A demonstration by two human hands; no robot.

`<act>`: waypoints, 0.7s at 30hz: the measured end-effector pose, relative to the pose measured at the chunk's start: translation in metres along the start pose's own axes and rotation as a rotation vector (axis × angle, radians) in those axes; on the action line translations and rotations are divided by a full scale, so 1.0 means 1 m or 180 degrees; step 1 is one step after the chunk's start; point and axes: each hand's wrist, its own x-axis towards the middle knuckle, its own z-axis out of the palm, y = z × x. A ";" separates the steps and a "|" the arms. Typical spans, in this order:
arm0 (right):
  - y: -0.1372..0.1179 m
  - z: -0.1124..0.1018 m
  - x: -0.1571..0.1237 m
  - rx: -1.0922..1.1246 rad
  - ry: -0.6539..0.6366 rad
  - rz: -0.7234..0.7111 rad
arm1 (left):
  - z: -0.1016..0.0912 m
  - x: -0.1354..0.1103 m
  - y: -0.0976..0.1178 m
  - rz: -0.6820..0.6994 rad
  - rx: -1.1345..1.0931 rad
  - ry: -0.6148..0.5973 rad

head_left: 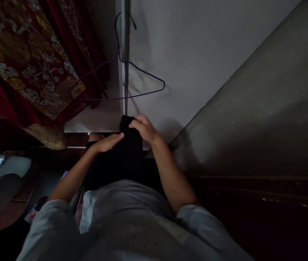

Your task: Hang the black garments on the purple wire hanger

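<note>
A piece of black cloth [128, 145] is bunched upright in front of my lap, its top end folded over. My right hand [145, 129] is closed on the upper right side of the cloth, fingers and thumb pinching it. From the left, my left hand [107, 142] reaches in with fingers stretched out straight, the tips against the cloth's left edge. The lower part of the cloth merges with my dark shorts, so where it ends cannot be made out. Above both hands, a thin purple wire hanger [164, 85] hangs in front of the wall.
Red curtains with gold and silver embroidery [45, 69] hang on the left. A narrow vertical strip [123, 72] runs down the pale wall [197, 43]. On the right is a grey slanting surface [254, 119]. A grey plastic chair [18, 166] stands at lower left.
</note>
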 end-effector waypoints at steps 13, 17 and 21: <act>0.070 -0.039 0.122 -0.0646 0.1933 -0.0260 | -0.090 -0.063 -0.031 -0.0707 0.1825 0.0063; 0.053 -0.060 0.108 -0.0976 0.2228 -0.0478 | -0.123 -0.051 -0.030 0.0059 0.1163 0.0977; 0.031 -0.065 0.090 -0.1197 0.2015 -0.0580 | -0.146 -0.030 0.007 0.0467 0.0922 0.1351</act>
